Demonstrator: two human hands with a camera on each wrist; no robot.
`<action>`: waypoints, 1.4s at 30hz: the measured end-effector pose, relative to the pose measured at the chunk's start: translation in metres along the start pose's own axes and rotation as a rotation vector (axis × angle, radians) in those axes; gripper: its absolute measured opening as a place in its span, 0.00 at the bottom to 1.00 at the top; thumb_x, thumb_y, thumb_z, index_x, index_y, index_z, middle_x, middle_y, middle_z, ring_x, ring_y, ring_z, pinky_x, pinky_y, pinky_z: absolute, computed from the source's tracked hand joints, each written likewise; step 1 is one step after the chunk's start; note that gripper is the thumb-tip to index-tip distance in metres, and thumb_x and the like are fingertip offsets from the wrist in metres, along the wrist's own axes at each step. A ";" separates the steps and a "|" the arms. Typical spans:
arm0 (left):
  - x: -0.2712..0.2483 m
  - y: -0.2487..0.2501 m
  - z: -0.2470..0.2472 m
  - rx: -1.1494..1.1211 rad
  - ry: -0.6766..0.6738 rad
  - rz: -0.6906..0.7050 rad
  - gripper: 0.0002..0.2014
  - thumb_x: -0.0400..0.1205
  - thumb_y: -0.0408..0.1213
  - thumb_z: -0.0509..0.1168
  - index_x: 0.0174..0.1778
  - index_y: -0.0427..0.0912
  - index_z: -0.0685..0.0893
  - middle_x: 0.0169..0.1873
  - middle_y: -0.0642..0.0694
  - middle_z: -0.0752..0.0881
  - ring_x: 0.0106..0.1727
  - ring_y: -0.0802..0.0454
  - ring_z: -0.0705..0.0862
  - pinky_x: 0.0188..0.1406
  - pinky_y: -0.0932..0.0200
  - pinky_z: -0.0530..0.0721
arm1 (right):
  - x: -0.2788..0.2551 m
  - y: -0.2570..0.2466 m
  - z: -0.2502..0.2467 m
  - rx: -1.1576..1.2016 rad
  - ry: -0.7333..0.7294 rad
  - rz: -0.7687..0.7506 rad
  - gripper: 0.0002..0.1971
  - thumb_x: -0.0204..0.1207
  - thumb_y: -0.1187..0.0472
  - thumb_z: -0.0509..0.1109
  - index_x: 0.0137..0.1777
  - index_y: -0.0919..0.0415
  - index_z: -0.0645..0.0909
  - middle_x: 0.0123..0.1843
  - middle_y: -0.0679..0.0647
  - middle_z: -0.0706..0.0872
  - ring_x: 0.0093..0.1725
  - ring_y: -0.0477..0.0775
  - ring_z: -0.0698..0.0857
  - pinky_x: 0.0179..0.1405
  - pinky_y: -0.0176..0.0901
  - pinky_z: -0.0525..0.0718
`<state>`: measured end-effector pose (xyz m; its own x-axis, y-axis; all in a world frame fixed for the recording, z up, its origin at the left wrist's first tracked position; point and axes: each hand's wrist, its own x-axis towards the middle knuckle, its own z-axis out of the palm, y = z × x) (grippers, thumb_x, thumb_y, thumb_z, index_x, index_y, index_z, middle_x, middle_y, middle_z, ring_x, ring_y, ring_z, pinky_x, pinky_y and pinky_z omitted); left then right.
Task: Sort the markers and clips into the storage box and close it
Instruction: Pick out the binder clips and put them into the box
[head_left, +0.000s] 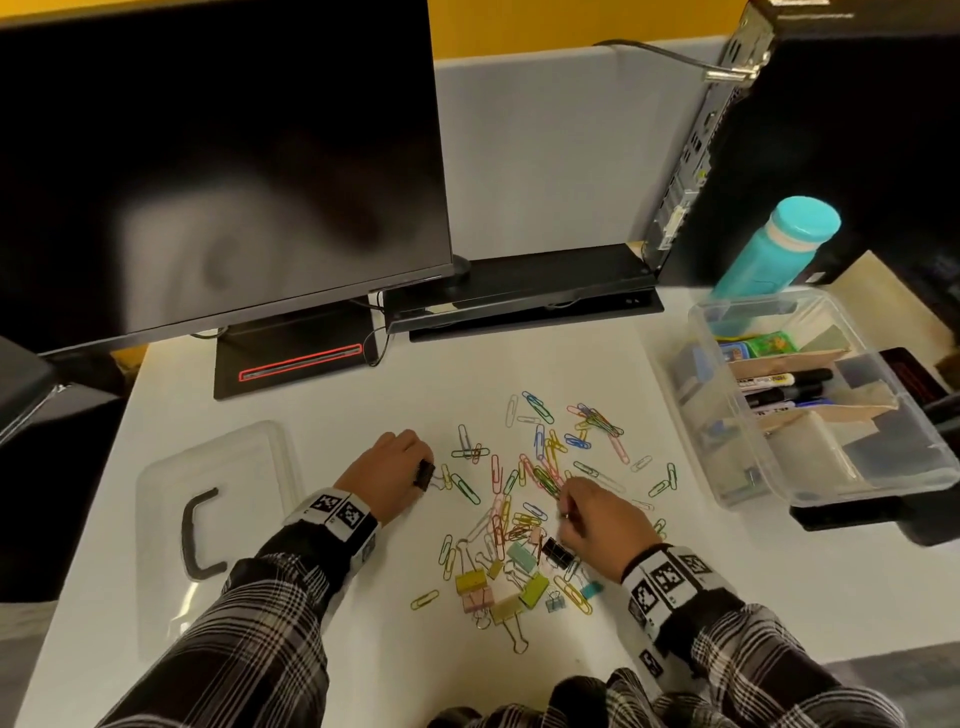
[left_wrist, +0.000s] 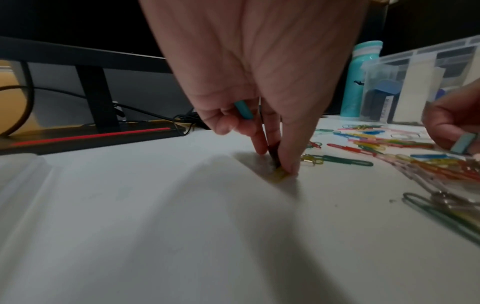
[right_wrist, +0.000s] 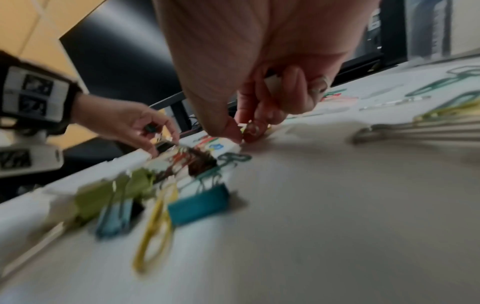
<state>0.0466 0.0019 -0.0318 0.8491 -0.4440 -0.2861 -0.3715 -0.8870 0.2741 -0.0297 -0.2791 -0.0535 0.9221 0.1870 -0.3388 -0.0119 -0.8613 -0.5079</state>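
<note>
Our left hand (head_left: 387, 470) curls its grip round binder clips (left_wrist: 244, 110) at 9 o'clock of the clip pile (head_left: 524, 499) on the table (head_left: 332, 431). Our right hand (head_left: 602, 519) pinches clips at 5 o'clock. Storage box (head_left: 737, 467) open at 3 o'clock, holding markers (head_left: 784, 382).

An office workstation. A dark monitor (head_left: 218, 156) stands at 11 o'clock on a white desk (head_left: 519, 364), a desktop computer tower (head_left: 810, 130) at 1 o'clock, against a grey partition panel (head_left: 545, 156). Coloured paper clips (head_left: 540, 467) litter the desk centre.
</note>
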 end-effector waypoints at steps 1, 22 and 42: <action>-0.001 0.001 -0.002 -0.031 0.002 -0.030 0.14 0.79 0.38 0.67 0.60 0.47 0.78 0.58 0.51 0.78 0.56 0.52 0.75 0.56 0.59 0.77 | 0.001 0.002 -0.002 0.107 0.015 0.021 0.04 0.77 0.59 0.64 0.45 0.52 0.71 0.39 0.49 0.83 0.35 0.49 0.83 0.37 0.44 0.84; -0.053 0.015 -0.004 -0.732 -0.018 -0.143 0.11 0.80 0.33 0.66 0.41 0.47 0.68 0.32 0.49 0.71 0.31 0.56 0.67 0.32 0.66 0.68 | -0.034 -0.036 -0.008 -0.274 -0.330 -0.257 0.21 0.73 0.35 0.64 0.55 0.49 0.69 0.34 0.45 0.80 0.36 0.51 0.79 0.27 0.40 0.68; -0.053 0.058 0.017 0.219 -0.337 0.347 0.18 0.82 0.35 0.61 0.67 0.49 0.70 0.53 0.40 0.85 0.50 0.39 0.83 0.45 0.49 0.82 | -0.041 -0.042 0.006 -0.208 -0.023 -0.073 0.21 0.74 0.33 0.57 0.58 0.46 0.70 0.37 0.46 0.83 0.35 0.48 0.80 0.25 0.38 0.69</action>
<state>-0.0266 -0.0283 -0.0157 0.5083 -0.7000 -0.5016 -0.7094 -0.6706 0.2169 -0.0695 -0.2477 -0.0233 0.9085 0.2610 -0.3263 0.1369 -0.9237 -0.3578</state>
